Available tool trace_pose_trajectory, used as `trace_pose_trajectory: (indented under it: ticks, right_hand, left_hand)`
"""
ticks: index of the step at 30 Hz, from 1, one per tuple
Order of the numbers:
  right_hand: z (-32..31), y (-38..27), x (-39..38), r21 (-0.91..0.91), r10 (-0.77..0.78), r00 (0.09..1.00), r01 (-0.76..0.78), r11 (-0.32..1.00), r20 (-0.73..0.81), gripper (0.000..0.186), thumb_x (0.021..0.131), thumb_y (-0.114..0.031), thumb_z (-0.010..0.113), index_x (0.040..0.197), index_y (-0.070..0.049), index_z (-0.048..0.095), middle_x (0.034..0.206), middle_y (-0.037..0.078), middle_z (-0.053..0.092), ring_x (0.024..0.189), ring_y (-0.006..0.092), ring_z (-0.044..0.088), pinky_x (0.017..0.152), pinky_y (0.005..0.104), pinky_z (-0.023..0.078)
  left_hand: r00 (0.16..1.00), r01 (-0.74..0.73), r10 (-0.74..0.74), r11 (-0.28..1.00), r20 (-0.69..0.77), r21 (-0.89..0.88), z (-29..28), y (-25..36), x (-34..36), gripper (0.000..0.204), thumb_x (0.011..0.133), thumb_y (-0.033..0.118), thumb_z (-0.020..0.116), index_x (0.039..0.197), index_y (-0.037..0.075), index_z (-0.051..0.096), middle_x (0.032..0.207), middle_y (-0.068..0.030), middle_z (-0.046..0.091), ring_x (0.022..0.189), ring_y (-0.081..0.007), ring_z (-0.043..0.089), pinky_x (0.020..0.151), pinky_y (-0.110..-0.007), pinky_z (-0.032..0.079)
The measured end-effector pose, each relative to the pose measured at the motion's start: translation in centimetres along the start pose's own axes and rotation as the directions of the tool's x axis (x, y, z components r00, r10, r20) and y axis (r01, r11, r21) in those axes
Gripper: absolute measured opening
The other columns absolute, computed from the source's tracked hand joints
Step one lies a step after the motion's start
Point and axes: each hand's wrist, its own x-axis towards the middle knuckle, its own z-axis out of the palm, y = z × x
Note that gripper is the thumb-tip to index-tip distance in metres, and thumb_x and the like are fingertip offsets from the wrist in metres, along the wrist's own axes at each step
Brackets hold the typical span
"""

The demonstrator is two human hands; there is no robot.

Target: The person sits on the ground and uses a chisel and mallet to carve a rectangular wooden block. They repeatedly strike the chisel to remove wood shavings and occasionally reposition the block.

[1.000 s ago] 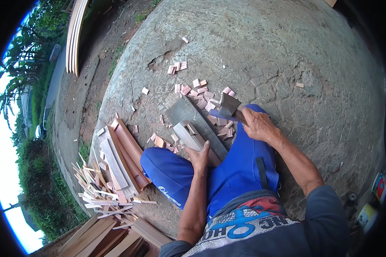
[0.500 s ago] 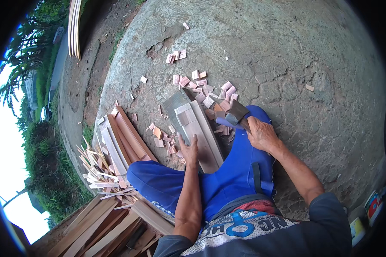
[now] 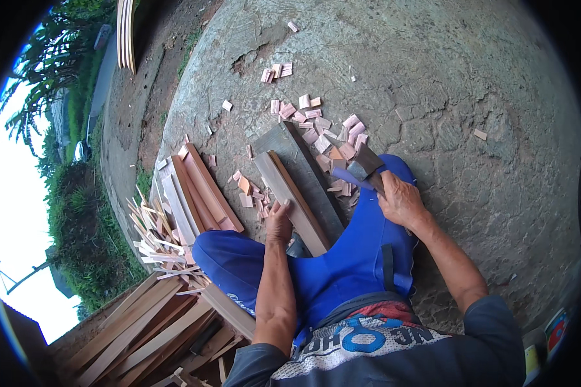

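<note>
My left hand (image 3: 279,222) is closed on the left edge of a brown wooden board (image 3: 294,206), which stands tilted with a lighter edge strip showing. Beneath and beside it lies a dark, flat plank (image 3: 306,168) between my legs. In my right hand (image 3: 401,201), above my right knee, is the handle of a mallet-like tool (image 3: 366,161) with a blocky brown and grey head; its exact kind is unclear. Small pinkish wood offcuts (image 3: 357,132) lie scattered around the plank's far end, and others (image 3: 245,187) are left of the board.
Long reddish-brown boards (image 3: 206,187) lie to the left, beside a heap of thin wood splinters (image 3: 155,229). More planks (image 3: 135,316) are stacked at the lower left. Cracked concrete ground (image 3: 458,103) spreads ahead and to the right.
My left hand has gone from open beside the board to gripping it, and the board has tipped up, baring more of the dark plank. My right hand still holds the tool in nearly the same place.
</note>
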Motion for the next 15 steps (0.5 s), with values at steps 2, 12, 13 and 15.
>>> trace_pose_trajectory:
  ticks: [2, 12, 13, 15]
  right_hand:
    - [-0.3, 0.0, 0.0, 0.015, 0.026, 1.000, -0.026, 1.000, 0.004, 0.034, 0.091, -0.015, 0.067, 0.114, -0.001, 0.046, 0.105, 0.025, 0.064, 0.101, 0.0486, 0.066, 0.086, 0.0577, 0.052]
    - [0.0, 0.5, 0.4, 0.023, 0.027, 1.000, -0.026, 0.999, -0.008, 0.036, 0.091, -0.016, 0.068, 0.116, -0.001, 0.047, 0.106, 0.025, 0.065, 0.100, 0.0494, 0.066, 0.085, 0.0577, 0.052]
    - [0.0, 0.4, 0.4, 0.015, 0.030, 0.999, -0.030, 0.999, -0.013, 0.036, 0.091, -0.016, 0.068, 0.116, -0.001, 0.047, 0.106, 0.025, 0.065, 0.100, 0.0494, 0.066, 0.085, 0.0576, 0.053]
    - [0.3, 0.2, 0.4, 0.010, 0.041, 0.999, -0.040, 0.999, -0.023, 0.036, 0.091, -0.016, 0.068, 0.117, -0.001, 0.047, 0.105, 0.025, 0.065, 0.099, 0.0496, 0.066, 0.085, 0.0575, 0.053]
  left_hand:
    - [0.998, -0.016, 0.015, 1.000, -0.063, -0.014, 0.2, 0.2, -0.2, 0.067, 0.089, 0.029, 0.078, 0.145, 0.000, 0.054, 0.126, -0.0100, 0.068, 0.115, -0.0234, 0.065, 0.095, -0.035, 0.054]
    - [0.832, 0.028, 0.451, 0.545, -0.321, 0.838, 6.7, -0.4, -2.9, 0.072, 0.088, 0.030, 0.080, 0.139, -0.002, 0.040, 0.121, -0.0321, 0.064, 0.108, -0.0502, 0.065, 0.095, -0.052, 0.050]
    - [0.833, 0.015, 0.447, 0.572, -0.327, 0.820, 7.2, -1.2, -3.3, 0.076, 0.088, 0.030, 0.080, 0.143, -0.002, 0.038, 0.124, -0.0334, 0.062, 0.110, -0.0506, 0.065, 0.096, -0.052, 0.050]
    - [0.839, -0.041, 0.452, 0.608, -0.303, 0.793, 7.2, -1.7, -3.6, 0.083, 0.089, 0.033, 0.079, 0.148, -0.002, 0.033, 0.129, -0.0349, 0.060, 0.116, -0.0506, 0.064, 0.099, -0.052, 0.050]
